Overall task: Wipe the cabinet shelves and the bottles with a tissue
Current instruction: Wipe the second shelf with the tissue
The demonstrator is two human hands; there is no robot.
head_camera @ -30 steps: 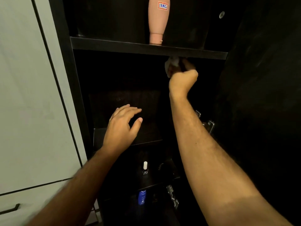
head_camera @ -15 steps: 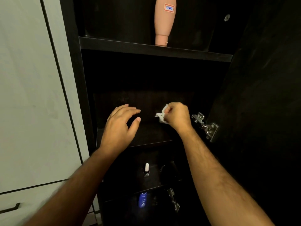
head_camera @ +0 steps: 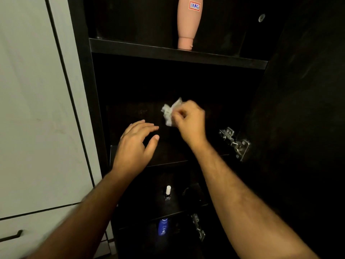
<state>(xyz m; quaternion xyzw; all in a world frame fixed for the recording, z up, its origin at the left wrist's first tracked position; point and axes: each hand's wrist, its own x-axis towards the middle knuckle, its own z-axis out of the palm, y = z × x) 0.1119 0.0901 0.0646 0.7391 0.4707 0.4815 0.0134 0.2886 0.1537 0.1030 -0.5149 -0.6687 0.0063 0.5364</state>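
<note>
My right hand [head_camera: 188, 122] pinches a crumpled white tissue [head_camera: 170, 113] over the dark middle shelf [head_camera: 130, 156] of the open black cabinet. My left hand [head_camera: 136, 144] hovers just left of it, fingers loosely spread and holding nothing. A pink bottle [head_camera: 189, 21] with a labelled sticker stands upside down on the upper shelf [head_camera: 141, 48]. On a lower shelf stands a small dark bottle with a white cap [head_camera: 168, 193]. Below that a blue bottle [head_camera: 163, 226] shows in the dark.
The open cabinet door [head_camera: 306, 109] stands at the right, with a metal hinge [head_camera: 235, 143] beside my right wrist and another hinge [head_camera: 197, 228] lower down. White cupboard fronts [head_camera: 37, 109] fill the left, with a dark handle [head_camera: 11, 235] at the bottom left.
My right hand came down with the tissue from under the upper shelf to the middle shelf, then shifted slightly up. My left hand has stayed nearly still.
</note>
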